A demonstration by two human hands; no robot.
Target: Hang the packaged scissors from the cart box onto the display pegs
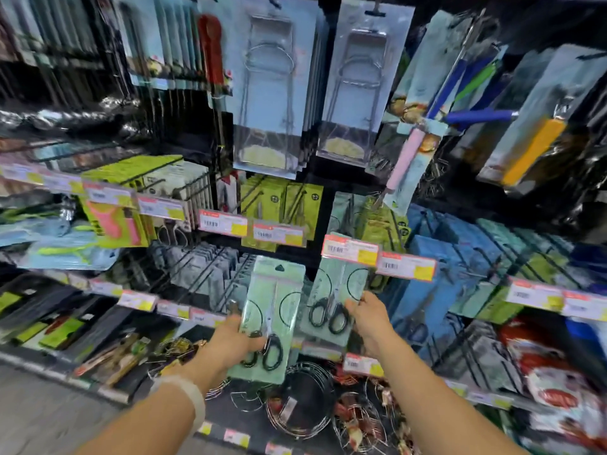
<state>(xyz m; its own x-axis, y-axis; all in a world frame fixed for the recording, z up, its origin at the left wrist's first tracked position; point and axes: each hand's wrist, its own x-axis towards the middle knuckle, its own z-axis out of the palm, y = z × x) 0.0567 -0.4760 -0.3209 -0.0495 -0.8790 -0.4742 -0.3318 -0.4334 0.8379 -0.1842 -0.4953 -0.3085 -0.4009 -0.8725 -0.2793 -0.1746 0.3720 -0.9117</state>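
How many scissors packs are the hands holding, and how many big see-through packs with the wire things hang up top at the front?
Scissors packs in hand: 2, one in the left hand (left pack), one in the right hand (right pack).
Front wire-tool packs up top: 2 (left wire pack, right wire pack); more hang behind.
Total: 4

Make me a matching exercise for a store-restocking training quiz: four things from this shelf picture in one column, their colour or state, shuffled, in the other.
Things:
1. left hand
2. right hand
3. spatula handle on the top row
4. price label over the right scissors pack

States:
A. red
B. grips the scissors pack under that label
C. white with a yellow patch
D. grips the scissors pack held free in front of the shelves

Pairs: 1-D, 2-B, 3-A, 4-C
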